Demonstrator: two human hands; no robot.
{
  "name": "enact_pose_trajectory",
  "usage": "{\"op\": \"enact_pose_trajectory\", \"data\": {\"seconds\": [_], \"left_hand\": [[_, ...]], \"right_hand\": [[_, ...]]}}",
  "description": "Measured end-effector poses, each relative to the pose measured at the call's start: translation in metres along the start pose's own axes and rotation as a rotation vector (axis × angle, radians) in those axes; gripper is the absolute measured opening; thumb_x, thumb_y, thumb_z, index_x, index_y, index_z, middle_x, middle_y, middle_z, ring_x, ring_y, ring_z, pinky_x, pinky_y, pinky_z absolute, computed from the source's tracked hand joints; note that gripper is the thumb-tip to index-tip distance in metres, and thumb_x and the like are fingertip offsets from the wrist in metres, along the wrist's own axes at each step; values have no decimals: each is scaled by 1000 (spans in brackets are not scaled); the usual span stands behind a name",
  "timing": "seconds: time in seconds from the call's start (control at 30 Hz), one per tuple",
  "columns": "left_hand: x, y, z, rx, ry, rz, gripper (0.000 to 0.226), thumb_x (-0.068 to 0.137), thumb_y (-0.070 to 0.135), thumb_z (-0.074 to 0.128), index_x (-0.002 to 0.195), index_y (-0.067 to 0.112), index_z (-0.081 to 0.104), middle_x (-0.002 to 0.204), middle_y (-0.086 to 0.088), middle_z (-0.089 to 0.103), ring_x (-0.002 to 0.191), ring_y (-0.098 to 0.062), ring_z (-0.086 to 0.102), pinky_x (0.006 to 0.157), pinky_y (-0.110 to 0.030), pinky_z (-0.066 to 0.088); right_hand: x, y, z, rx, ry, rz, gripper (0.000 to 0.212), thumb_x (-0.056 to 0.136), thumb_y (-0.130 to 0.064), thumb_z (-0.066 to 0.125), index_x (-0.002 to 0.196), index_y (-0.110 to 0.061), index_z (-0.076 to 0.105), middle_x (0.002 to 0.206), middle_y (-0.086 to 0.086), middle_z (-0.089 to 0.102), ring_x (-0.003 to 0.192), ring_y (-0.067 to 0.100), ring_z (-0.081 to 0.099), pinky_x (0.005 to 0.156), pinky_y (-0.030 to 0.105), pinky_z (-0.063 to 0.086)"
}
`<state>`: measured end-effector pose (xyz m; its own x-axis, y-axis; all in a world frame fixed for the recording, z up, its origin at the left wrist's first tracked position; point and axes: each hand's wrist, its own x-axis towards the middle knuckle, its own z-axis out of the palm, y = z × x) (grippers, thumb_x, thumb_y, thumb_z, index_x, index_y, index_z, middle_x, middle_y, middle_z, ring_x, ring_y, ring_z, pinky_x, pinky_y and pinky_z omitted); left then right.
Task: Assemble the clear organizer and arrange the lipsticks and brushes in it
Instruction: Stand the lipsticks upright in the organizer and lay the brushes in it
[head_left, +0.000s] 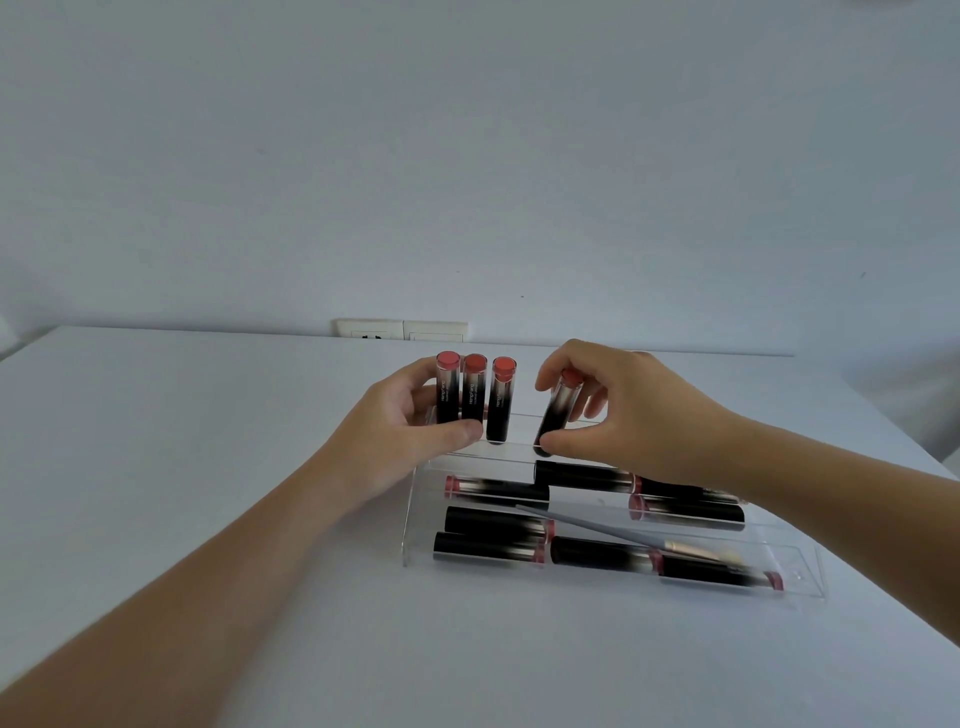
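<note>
On a white surface (208, 519), a clear organizer (415, 519) holds lipsticks lying flat in its near tiers, beside a brush (623, 535). The right hand (634, 410) pinches a tilted lipstick (557, 410) over the far top row, red end up and leaning right, long axis near vertical. The left hand (410, 415) grips two of three upright lipsticks (474, 395) at the left. Risk, as a judgement: the slanted tube may miss its slot and topple its standing neighbours.
</note>
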<state>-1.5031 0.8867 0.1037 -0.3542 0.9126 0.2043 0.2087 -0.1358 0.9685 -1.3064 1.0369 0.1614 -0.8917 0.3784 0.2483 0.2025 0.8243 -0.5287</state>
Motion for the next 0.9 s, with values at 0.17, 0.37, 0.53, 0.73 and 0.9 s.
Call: {"op": "enact_pose_trajectory", "data": {"seconds": [0.17,0.37,0.53,0.73,0.9], "left_hand": [[-1,2,1,7,6,2,44,77,23,81,112,45,69,105,5,78,97,-11,74,83,-18,55],[-2,5,1,11,6,6,44,79,18,80,110,46,69,103,7,78,92,-7,74,79,-14,53],[-2,4,1,4,7,7,42,76,22,81,109,45,69,103,7,78,94,-9,74,81,-17,54],[-2,4,2,10,8,4,42,78,19,81,110,43,69,105,5,78,97,-11,74,82,-17,54],[-2,6,2,12,10,0,42,77,20,80,108,46,70,104,7,78,97,-9,74,82,-16,54]], "right_hand": [[5,-4,1,13,-23,25,31,76,-25,81,95,-37,61,85,-17,64,75,1,61,66,13,49],[13,-6,12,-6,53,103,32,73,-39,82,82,-33,52,70,-7,69,56,5,56,53,16,45],[15,-6,12,14,47,151,39,67,-52,83,79,-36,50,72,-4,68,53,2,49,55,19,41],[9,-7,0,37,-43,140,38,66,-49,85,93,-43,59,87,-24,66,78,0,64,61,12,48],[8,-6,2,121,-22,132,26,76,-21,82,93,-32,65,79,-24,71,72,-6,65,57,3,43]]}}
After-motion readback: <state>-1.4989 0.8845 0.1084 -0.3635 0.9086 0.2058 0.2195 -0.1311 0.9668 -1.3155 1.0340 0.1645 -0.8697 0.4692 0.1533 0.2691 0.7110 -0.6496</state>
